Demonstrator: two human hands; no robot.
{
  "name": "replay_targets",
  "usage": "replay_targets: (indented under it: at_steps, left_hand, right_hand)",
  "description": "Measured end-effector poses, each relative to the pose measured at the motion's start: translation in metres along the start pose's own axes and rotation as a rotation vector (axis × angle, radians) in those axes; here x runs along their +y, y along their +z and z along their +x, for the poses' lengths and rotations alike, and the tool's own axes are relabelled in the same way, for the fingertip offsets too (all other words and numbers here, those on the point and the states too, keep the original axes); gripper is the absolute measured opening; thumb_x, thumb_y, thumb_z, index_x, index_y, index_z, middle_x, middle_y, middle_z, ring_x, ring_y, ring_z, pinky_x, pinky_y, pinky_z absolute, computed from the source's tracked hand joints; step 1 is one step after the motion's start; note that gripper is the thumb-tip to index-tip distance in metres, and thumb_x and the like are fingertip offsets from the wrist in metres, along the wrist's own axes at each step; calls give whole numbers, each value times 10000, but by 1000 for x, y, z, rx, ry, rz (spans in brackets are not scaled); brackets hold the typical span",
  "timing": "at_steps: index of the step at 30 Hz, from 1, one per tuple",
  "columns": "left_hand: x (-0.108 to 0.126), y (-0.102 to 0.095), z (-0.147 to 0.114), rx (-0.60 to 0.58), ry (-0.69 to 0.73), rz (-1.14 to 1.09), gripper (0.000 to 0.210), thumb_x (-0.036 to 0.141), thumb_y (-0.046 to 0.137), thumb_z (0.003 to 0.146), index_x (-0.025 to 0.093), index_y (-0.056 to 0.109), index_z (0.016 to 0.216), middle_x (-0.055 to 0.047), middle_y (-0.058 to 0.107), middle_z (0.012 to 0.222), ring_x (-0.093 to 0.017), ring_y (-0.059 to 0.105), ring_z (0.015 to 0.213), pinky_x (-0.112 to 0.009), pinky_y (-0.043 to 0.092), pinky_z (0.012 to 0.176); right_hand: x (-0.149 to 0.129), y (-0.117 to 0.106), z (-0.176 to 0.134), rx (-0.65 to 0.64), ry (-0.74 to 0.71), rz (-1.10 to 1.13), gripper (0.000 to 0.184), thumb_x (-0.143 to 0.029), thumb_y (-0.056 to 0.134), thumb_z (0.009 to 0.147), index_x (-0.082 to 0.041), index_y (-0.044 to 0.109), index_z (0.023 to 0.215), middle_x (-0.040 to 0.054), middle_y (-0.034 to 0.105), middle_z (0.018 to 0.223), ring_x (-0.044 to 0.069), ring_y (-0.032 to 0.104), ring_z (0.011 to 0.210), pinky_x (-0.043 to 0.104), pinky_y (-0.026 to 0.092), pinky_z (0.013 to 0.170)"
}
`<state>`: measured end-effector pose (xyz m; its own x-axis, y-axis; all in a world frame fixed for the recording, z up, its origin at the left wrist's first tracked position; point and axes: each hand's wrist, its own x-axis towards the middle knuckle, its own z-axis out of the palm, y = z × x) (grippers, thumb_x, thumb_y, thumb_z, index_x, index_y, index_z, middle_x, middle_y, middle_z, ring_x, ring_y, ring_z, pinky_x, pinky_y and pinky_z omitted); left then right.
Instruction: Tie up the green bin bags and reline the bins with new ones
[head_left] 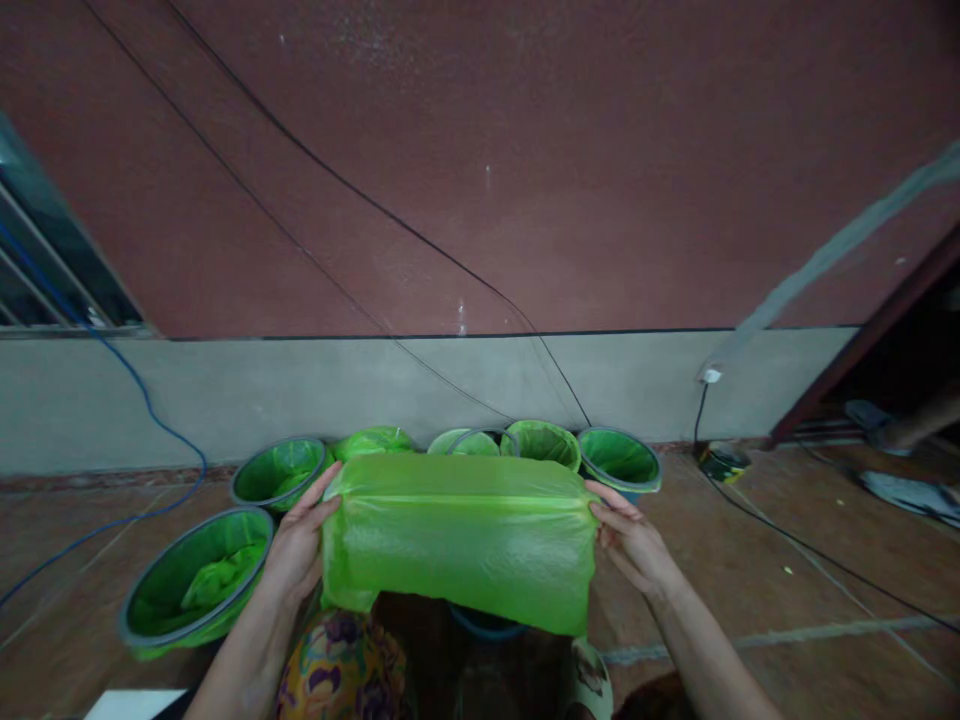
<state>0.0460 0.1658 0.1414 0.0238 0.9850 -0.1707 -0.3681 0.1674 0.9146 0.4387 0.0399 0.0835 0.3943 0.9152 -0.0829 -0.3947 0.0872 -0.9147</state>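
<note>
A green plastic bag [459,535] is stretched flat between my two hands, in front of my knees. My left hand [298,545] pinches its left edge near the top. At the opposite edge, my right hand [631,538] grips the bag between thumb and fingers. Below the bag, the rim of a blue bucket [487,626] shows partly; the rest of it is hidden. Beside my left forearm stands a bin [135,610] lined with green plastic.
Several green-lined bins, such as one with a grey rim [619,455], line the wall [480,390]. A blue hose [150,400] runs down at left. A black cable [795,545] crosses the tiled floor, passing a small tin [724,462]. At far right is a doorway with someone's foot.
</note>
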Motion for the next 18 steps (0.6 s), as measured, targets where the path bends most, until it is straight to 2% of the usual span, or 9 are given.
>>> replay_targets:
  at_steps: [3, 6, 10, 14, 18]
  left_hand:
    - [9, 0, -4, -68, 3, 51, 753, 209, 797, 597, 179, 586, 1319, -78, 762, 983, -204, 716, 807, -271, 565, 737]
    - [20, -3, -7, -143, 45, 214, 678, 261, 856, 551, 133, 674, 1192, -97, 764, 916, -214, 704, 782, -261, 555, 691]
    - [31, -8, -5, -227, 115, 418, 619, 270, 875, 498, 166, 723, 1090, -48, 753, 789, -208, 680, 685, -277, 558, 616]
    - [33, -7, -2, -242, 270, 637, 474, 259, 850, 501, 204, 760, 964, -27, 756, 847, -214, 675, 732, -249, 546, 637]
    - [27, -2, -2, -207, 418, 897, 418, 212, 791, 556, 261, 763, 970, -25, 758, 925, -248, 678, 828, -260, 517, 790]
  right_hand:
    - [-15, -2, -11, -60, 21, -13, 410, -298, 779, 687, -244, 711, 1088, 33, 754, 1005, 169, 682, 884, 279, 510, 832]
    - [-32, -3, -20, -145, 29, -124, 496, -296, 785, 689, -234, 681, 1170, 47, 736, 1060, 177, 669, 910, 293, 505, 849]
    - [-42, -7, -21, -182, 27, -318, 643, -257, 847, 583, -239, 657, 1197, 47, 734, 1045, 210, 670, 886, 346, 527, 823]
    - [-34, -9, -13, -129, -67, -563, 659, -195, 829, 506, -215, 680, 1147, 54, 730, 1030, 250, 665, 884, 395, 538, 812]
    - [-26, -11, -9, 14, -284, -976, 467, -137, 699, 543, -225, 751, 998, 73, 718, 1016, 278, 653, 903, 411, 502, 857]
